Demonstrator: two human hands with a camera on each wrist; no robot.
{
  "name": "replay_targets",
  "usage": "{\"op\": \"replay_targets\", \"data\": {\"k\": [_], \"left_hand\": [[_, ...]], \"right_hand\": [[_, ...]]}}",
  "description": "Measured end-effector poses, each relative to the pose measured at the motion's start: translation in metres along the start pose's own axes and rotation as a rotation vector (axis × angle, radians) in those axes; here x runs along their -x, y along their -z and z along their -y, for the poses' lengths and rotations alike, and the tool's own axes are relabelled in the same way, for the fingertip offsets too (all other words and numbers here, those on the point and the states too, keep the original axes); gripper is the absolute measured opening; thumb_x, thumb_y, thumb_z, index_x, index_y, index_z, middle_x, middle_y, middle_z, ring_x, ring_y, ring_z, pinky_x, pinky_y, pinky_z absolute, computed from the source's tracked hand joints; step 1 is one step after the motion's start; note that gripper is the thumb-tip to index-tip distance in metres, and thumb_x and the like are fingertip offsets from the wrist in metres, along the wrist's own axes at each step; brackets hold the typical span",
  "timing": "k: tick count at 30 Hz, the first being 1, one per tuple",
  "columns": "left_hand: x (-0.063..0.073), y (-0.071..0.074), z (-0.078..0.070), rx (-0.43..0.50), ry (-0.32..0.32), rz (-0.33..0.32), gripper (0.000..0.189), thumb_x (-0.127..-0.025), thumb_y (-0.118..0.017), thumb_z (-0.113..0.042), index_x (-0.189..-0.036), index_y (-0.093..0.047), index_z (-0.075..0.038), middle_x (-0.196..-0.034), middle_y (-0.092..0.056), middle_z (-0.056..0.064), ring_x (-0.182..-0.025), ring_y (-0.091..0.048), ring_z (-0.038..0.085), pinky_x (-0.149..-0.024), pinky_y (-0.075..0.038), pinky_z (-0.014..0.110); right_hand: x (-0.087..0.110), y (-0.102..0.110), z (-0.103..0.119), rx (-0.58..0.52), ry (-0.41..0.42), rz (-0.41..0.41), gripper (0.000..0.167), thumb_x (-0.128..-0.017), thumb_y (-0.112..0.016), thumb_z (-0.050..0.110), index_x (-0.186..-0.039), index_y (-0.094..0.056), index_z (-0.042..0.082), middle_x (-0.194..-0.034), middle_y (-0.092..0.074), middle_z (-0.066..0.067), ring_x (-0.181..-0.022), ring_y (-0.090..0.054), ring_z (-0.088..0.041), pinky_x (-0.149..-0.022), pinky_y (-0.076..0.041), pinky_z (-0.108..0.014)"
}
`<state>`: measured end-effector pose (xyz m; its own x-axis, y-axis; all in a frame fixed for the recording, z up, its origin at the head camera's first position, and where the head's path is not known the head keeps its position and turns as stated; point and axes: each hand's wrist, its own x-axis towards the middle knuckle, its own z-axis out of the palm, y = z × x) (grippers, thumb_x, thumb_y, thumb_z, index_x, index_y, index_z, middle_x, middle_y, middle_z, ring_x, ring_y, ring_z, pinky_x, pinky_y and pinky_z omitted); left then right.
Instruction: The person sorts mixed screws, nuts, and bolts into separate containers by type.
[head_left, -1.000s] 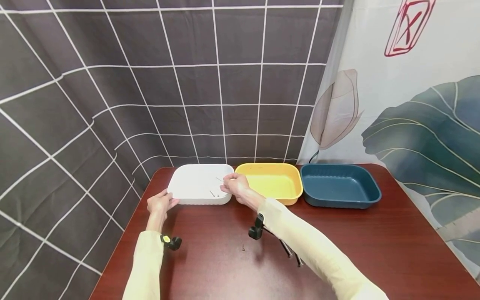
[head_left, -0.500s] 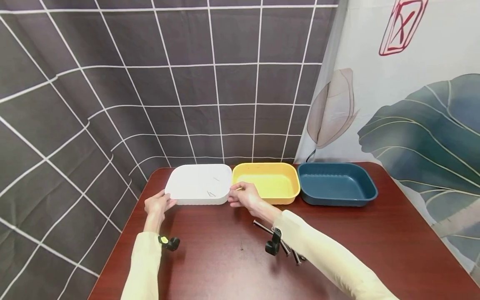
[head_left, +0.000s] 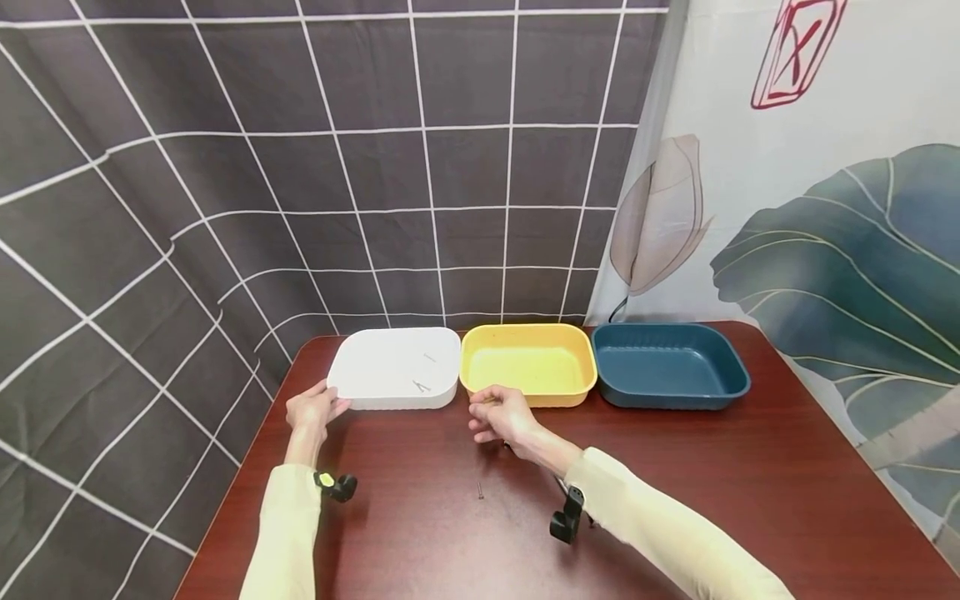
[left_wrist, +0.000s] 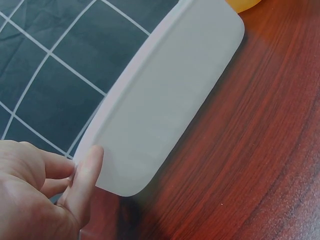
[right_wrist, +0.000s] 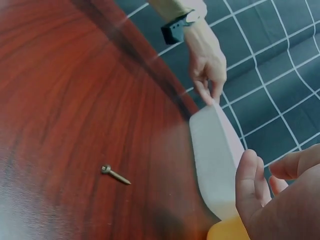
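Observation:
My left hand (head_left: 309,412) pinches the near-left rim of a white plastic bin (left_wrist: 150,110), thumb (left_wrist: 86,182) on the outer wall. Inside that bin lie a few small screws (head_left: 422,387). My right hand (head_left: 508,418) hovers before the near-left corner of a yellow bin (head_left: 570,400). In the right wrist view its fingers (right_wrist: 246,180) are loosely bent, apart from the thumb, with nothing between them. One small screw (right_wrist: 116,175) lies on the table in front of the bins. Larger bolts on the table are mostly hidden beneath my right forearm.
A dark blue bin (head_left: 675,402) stands to the right of the yellow one, the three in a row along the back of the reddish-brown table (head_left: 420,517). Behind hangs a dark cloth with white grid lines (head_left: 465,167); a leaf-patterned curtain (head_left: 825,267) hangs at right.
My right hand has left the white bin's right side, moving right and toward me. The small screws in that bin now lie closer together. My left hand stays at the rim.

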<state>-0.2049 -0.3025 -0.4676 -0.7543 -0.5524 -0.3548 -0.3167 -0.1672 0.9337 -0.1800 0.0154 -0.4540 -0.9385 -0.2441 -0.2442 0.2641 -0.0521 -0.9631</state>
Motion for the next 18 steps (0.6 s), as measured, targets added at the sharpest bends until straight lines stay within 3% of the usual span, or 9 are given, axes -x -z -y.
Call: {"op": "replay_targets", "data": {"k": [8,18], "left_hand": [[0.002,0.000,-0.001,0.004,0.002,0.011,0.049,-0.093,-0.060,0.002,-0.142,-0.055,-0.002,-0.076,-0.068,0.004,-0.054,-0.069,0.010,-0.069,-0.062,0.025],[0.000,0.000,-0.001,0.016,0.014,0.008,0.050,-0.092,-0.061,0.002,-0.142,-0.055,-0.002,-0.073,-0.068,0.003,-0.054,-0.069,0.011,-0.066,-0.061,0.023]], "right_hand": [[0.015,0.002,-0.018,0.014,0.001,0.014,0.017,-0.092,-0.060,-0.008,-0.108,-0.057,-0.014,-0.080,-0.062,-0.012,-0.060,-0.062,-0.013,-0.051,-0.060,-0.025],[0.032,0.002,-0.038,0.053,-0.003,0.001,0.014,-0.087,-0.063,-0.008,-0.100,-0.059,-0.011,-0.078,-0.065,-0.014,-0.059,-0.061,-0.014,-0.049,-0.060,-0.026]]}}
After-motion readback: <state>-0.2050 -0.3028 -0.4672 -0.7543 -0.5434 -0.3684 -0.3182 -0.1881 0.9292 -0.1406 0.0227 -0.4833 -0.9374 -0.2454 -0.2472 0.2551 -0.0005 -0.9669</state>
